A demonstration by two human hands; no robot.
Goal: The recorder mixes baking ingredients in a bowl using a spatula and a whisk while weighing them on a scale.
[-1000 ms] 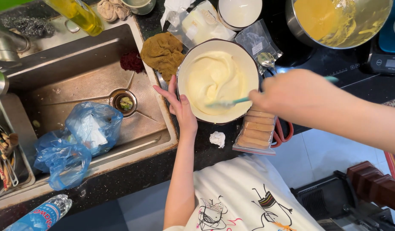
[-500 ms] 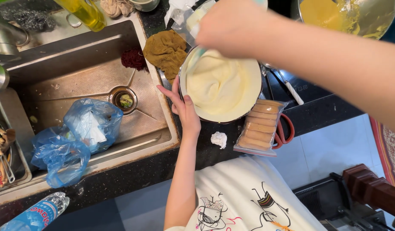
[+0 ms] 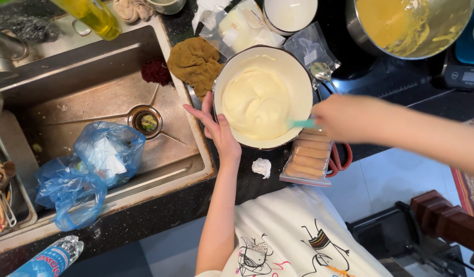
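Here the left hand (image 3: 220, 134) is bracing the bowl (image 3: 263, 97) of pale cream (image 3: 255, 102) on the dark table (image 3: 380, 82), fingers spread open against its rim beside the sink (image 3: 98, 102). The right hand (image 3: 344, 118) is closing its fingers on a teal spatula (image 3: 302, 123), whose blade seems to be dipping into the cream, though blur hides it. Slow scraping along the wall, with the bowl pinned, should be keeping cream off the biscuits (image 3: 307, 159).
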